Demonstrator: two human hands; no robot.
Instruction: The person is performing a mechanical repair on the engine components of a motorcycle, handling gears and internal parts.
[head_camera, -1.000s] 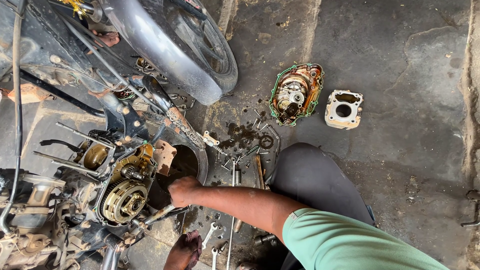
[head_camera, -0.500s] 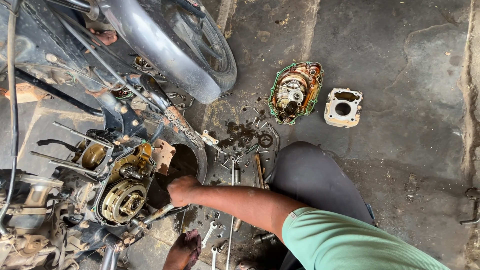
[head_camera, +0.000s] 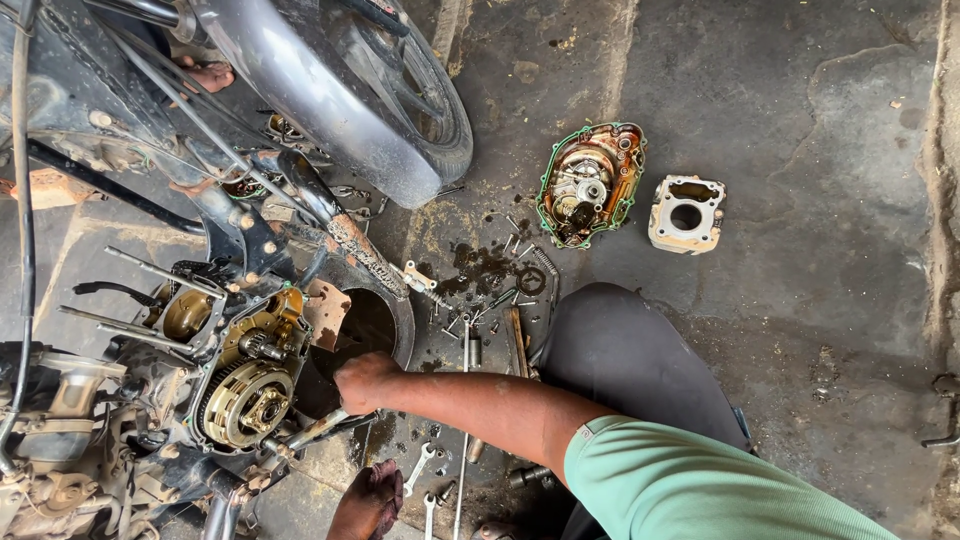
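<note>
Two hands apart: right hand (head_camera: 365, 380) seemingly clenched beside the clutch (head_camera: 245, 400), left hand (head_camera: 372, 498) resting open below.

A grey, cracked concrete floor (head_camera: 800, 120) fills the scene in daylight, darkened by an oily stain (head_camera: 480, 265) near the middle, with a raised seam (head_camera: 940, 200) at far right.

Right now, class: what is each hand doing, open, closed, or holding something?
Left hand: low on the floor by the wrenches; grip cannot be told.
Right hand: closed beside the engine's clutch; contents hidden.
</note>
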